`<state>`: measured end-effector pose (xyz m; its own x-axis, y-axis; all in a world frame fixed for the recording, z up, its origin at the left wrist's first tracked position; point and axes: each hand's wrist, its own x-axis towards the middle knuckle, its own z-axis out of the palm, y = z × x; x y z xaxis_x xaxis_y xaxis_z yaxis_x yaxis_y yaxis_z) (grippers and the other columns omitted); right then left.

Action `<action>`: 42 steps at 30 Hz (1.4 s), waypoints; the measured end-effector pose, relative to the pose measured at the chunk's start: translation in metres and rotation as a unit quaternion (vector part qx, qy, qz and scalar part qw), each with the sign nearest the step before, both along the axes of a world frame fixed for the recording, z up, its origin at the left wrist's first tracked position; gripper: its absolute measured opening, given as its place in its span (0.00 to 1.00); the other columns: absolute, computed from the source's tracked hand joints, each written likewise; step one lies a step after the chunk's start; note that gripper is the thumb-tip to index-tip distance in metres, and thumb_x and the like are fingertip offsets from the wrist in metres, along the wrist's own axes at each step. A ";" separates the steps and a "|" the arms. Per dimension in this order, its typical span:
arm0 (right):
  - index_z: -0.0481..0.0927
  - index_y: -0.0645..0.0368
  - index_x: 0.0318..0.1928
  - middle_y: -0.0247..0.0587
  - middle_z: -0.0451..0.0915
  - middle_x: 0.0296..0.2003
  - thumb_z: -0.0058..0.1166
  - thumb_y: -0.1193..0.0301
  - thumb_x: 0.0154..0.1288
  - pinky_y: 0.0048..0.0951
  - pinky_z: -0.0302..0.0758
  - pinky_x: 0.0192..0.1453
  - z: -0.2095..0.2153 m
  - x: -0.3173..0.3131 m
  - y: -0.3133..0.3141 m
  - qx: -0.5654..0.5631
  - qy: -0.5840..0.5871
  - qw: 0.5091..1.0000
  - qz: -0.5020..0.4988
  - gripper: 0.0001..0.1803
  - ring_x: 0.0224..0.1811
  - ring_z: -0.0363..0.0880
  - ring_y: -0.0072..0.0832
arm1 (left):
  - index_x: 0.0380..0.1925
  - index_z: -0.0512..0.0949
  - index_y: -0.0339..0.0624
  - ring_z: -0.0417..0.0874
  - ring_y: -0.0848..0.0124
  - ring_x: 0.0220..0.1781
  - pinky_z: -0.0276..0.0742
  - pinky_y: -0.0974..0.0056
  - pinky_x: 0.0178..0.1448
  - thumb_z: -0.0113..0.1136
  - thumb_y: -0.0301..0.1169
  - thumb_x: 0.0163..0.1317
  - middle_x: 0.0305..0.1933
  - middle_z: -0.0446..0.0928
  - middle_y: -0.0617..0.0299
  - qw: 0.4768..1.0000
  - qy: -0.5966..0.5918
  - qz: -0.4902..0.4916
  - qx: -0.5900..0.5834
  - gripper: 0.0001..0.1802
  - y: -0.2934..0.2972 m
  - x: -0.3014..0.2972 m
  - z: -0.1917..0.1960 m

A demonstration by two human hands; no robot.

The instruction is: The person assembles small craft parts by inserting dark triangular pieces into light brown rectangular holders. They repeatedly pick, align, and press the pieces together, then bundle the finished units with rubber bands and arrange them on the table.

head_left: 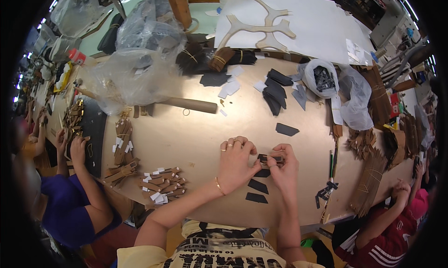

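Observation:
My left hand (237,159), with rings and a bracelet, pinches the left end of a small dark strip (263,158) between thumb and fingers. At the strip's other end my right hand (284,165) is closed, its thumb pressed on the piece. Fingers partly hide the strip, so its full shape does not show. Just below the hands, flat slanted black pieces (257,186) lie in a short column on the table. Beyond the right hand rests one more black slanted piece (287,129).
Brown strips with white tags (162,184) are heaped at the left, near a cardboard tube (191,104). Black pieces (274,93) and a plastic bag of dark scraps (322,79) lie farther back. A green pencil (331,167) is at the right. People work on both sides.

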<state>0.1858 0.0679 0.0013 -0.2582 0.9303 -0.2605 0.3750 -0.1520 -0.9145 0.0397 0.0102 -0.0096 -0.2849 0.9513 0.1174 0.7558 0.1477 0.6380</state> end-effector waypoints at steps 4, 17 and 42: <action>0.72 0.62 0.45 0.43 0.82 0.33 0.55 0.81 0.60 0.23 0.79 0.36 0.000 0.000 0.001 -0.001 0.011 1.000 0.002 0.12 0.33 0.83 0.23 | 0.36 0.79 0.45 0.74 0.59 0.51 0.64 0.54 0.58 0.67 0.37 0.54 0.41 0.75 0.58 0.994 0.018 -0.110 0.009 0.12 0.011 -0.022 0.001; 0.71 0.61 0.44 0.39 0.78 0.30 0.52 0.82 0.60 0.24 0.79 0.36 -0.019 0.006 0.001 0.016 0.065 0.998 0.023 0.12 0.31 0.78 0.21 | 0.27 0.83 0.33 0.84 0.52 0.43 0.81 0.54 0.45 0.60 0.22 0.51 0.40 0.80 0.42 0.959 0.278 0.019 -0.050 0.05 0.101 -0.127 -0.012; 0.73 0.64 0.45 0.45 0.84 0.30 0.53 0.79 0.60 0.28 0.79 0.36 0.001 0.005 0.003 -0.004 0.052 0.998 0.026 0.12 0.30 0.84 0.27 | 0.39 0.80 0.45 0.80 0.72 0.44 0.76 0.65 0.50 0.59 0.31 0.55 0.43 0.77 0.66 0.813 0.268 -0.469 0.215 0.11 0.034 -0.070 -0.015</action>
<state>0.1911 0.0711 0.0027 -0.3315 0.9133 -0.2367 0.2855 -0.1421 -0.9478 -0.0299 0.0437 -0.0246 0.7448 0.5580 0.3659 0.5931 -0.8049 0.0202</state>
